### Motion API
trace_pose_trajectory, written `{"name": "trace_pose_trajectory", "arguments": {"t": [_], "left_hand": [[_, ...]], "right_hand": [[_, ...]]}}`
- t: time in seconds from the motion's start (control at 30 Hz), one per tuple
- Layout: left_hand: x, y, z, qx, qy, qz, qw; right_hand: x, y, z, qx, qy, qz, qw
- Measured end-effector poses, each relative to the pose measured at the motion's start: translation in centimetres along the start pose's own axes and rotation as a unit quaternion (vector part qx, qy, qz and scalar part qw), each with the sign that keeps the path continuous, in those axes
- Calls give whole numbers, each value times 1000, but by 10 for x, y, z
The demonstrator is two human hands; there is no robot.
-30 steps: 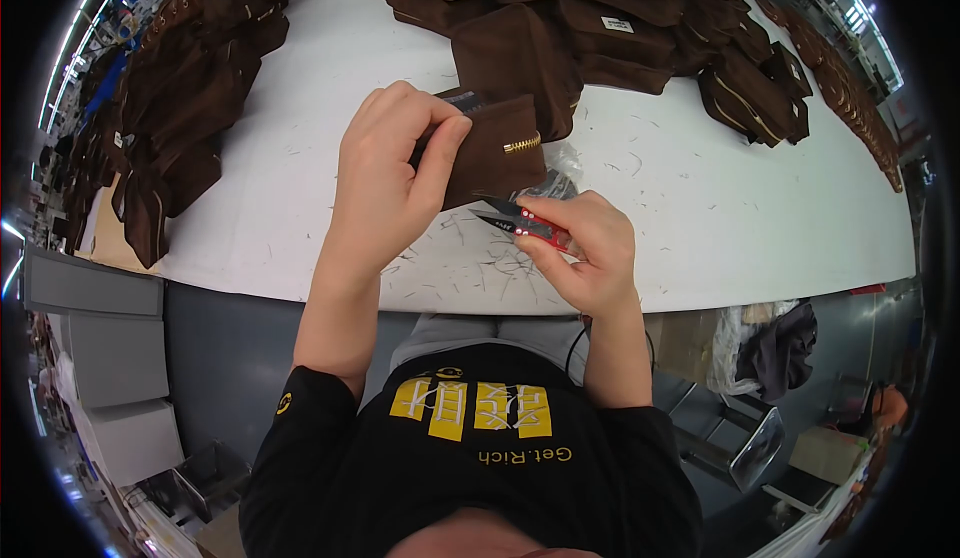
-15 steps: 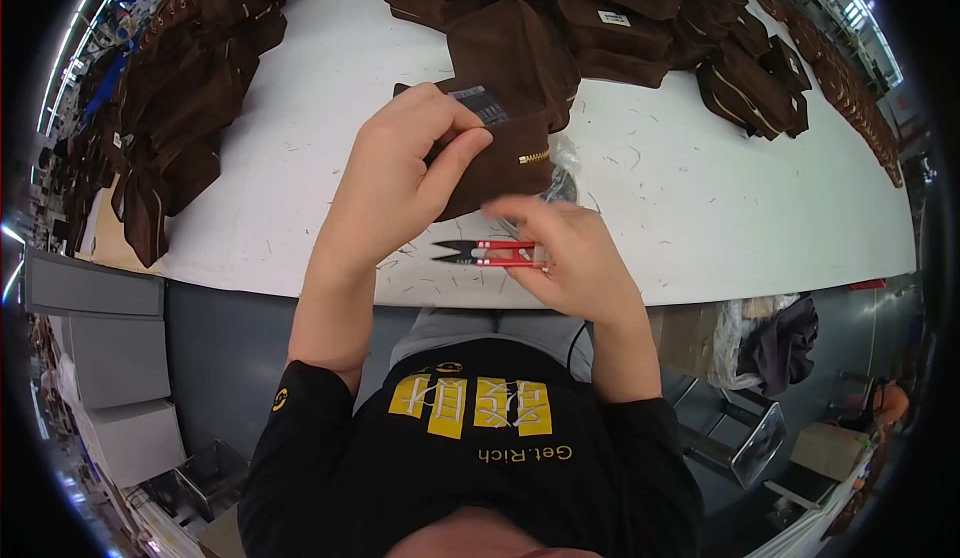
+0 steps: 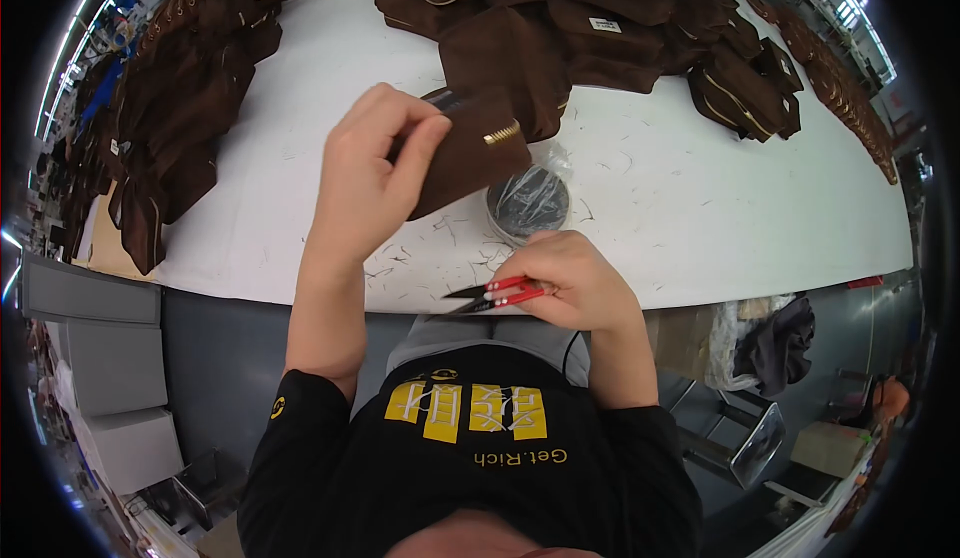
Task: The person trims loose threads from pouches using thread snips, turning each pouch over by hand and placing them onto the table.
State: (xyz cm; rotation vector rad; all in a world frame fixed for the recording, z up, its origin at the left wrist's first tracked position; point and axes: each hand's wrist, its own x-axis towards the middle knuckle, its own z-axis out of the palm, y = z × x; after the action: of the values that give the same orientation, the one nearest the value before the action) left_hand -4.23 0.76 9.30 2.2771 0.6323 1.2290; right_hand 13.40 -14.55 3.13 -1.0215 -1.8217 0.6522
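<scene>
My left hand (image 3: 375, 173) pinches the upper left side of a brown fabric pouch (image 3: 465, 163), lifted over the white table (image 3: 700, 228). A short gold zipper shows at the pouch's right end, and a dark strip lies by my fingertips. Closed around the red handles of small thread snips (image 3: 495, 296) is my right hand (image 3: 575, 278), low by the table's front edge. The snips' black blades point left and stand slightly apart. Between the pouch and my right hand is a round container (image 3: 528, 204) with clear plastic in it. Short dark threads are scattered about the table.
Brown pouches with gold zippers (image 3: 745, 98) are heaped along the far side, and more brown pieces (image 3: 190, 128) lie at the left. Grey boxes (image 3: 115, 363) stand on the floor at the left. A metal-framed stool (image 3: 745, 438) and a dark cloth (image 3: 780, 343) are at the lower right.
My right hand with the snips has moved down, away from the pouch, towards the table's front edge. My left hand and the pouch have shifted slightly left, and the round container now shows more fully.
</scene>
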Motion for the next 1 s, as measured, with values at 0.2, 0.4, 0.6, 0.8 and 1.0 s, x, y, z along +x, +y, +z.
{"name": "trace_pose_trajectory", "arguments": {"t": [0.2, 0.4, 0.6, 0.8, 1.0], "left_hand": [[15, -13, -45, -14, 220, 18, 975], [50, -3, -15, 132, 261, 228, 929], [60, -56, 67, 187, 35, 277, 942], [19, -113, 105, -166, 98, -45, 980], [37, -84, 117, -478, 172, -404, 761]], "right_hand": [[-18, 35, -33, 41, 315, 123, 940], [-15, 85, -65, 92, 428, 210, 874], [28, 135, -75, 9, 384, 204, 900], [37, 154, -59, 49, 297, 270, 915], [37, 163, -43, -85, 285, 175, 939]]}}
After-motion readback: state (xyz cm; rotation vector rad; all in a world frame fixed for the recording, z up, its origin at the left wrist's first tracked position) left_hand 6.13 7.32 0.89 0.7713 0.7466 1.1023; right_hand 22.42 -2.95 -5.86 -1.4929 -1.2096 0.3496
